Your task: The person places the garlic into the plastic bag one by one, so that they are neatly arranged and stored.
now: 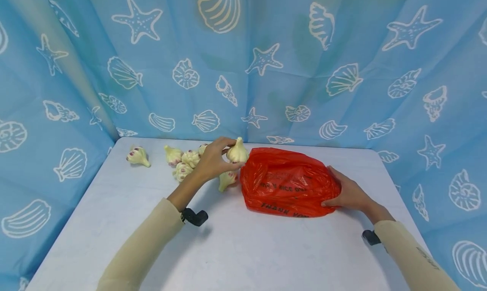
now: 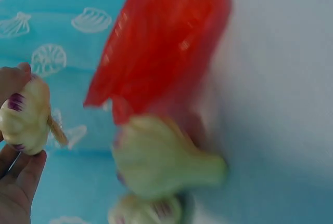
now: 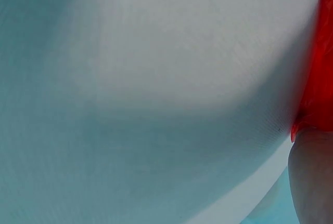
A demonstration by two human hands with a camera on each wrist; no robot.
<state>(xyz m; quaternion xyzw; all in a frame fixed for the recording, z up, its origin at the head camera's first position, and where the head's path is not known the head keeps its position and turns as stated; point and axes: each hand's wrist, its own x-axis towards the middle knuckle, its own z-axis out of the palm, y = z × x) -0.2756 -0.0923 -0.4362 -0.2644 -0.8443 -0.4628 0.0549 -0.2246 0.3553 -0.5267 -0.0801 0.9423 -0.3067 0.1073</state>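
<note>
My left hand (image 1: 213, 159) holds a garlic bulb (image 1: 238, 152) between thumb and fingers, raised by the left side of a red plastic bag (image 1: 289, 183). Purple streaks mark this held bulb (image 2: 27, 116) in the left wrist view. On the table, another garlic bulb (image 1: 227, 180) lies beside the bag, under my left hand. The bag lies on its side with dark printed lettering. At its right end, my right hand (image 1: 351, 192) grips the plastic, thumb in front and fingers partly hidden behind. Only a thumb (image 3: 312, 177) against the red plastic appears in the right wrist view.
Several garlic bulbs (image 1: 182, 172) cluster left of my left hand. One separate bulb (image 1: 138, 156) lies near the table's back left corner. Blue curtains (image 1: 243, 71) with white shell prints enclose the white table (image 1: 243, 253) at the back and sides.
</note>
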